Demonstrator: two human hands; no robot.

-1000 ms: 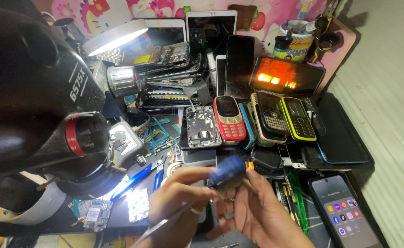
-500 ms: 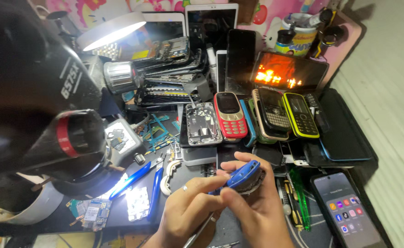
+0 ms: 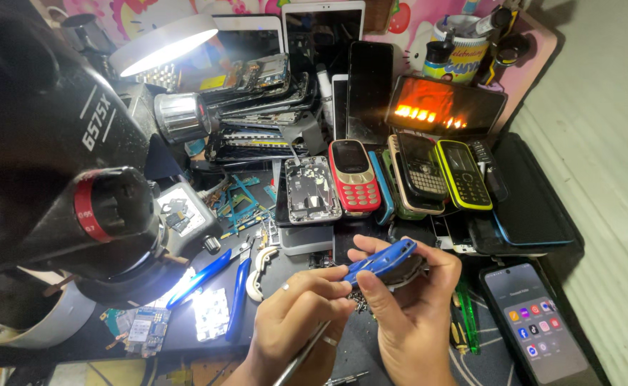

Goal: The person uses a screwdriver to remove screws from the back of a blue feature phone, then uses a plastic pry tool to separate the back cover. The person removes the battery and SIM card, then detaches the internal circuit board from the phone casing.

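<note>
Surface: cluttered dark workbench (image 3: pixel 378 357), crowded with phones and parts, lit by a round lamp (image 3: pixel 162 44) at the back left.
Held thing: small blue phone (image 3: pixel 380 260), tilted, raised above the bench at front centre, between both hands.
Right hand (image 3: pixel 414 314): curled around the blue phone from below and behind, thumb pressed on its near edge, fingers wrapped over the far end.
Left hand (image 3: pixel 292 318): pinched on a thin metal tool (image 3: pixel 301 355), fingertips touching the blue phone's left end; ring on one finger.
Just behind: opened phone shell (image 3: pixel 312 189), red keypad phone (image 3: pixel 353 175), black keypad phone (image 3: pixel 420 174), yellow-green keypad phone (image 3: pixel 462 174), side by side.
Right: smartphone (image 3: pixel 535 322) with lit screen, lying flat.
Left: blue-handled pliers (image 3: pixel 237 289), small circuit board (image 3: pixel 145 329), big black microscope (image 3: pixel 57 164) filling the near left.
Back: tablet (image 3: pixel 322 36) leaning upright, cup (image 3: pixel 464 43) of pens.
</note>
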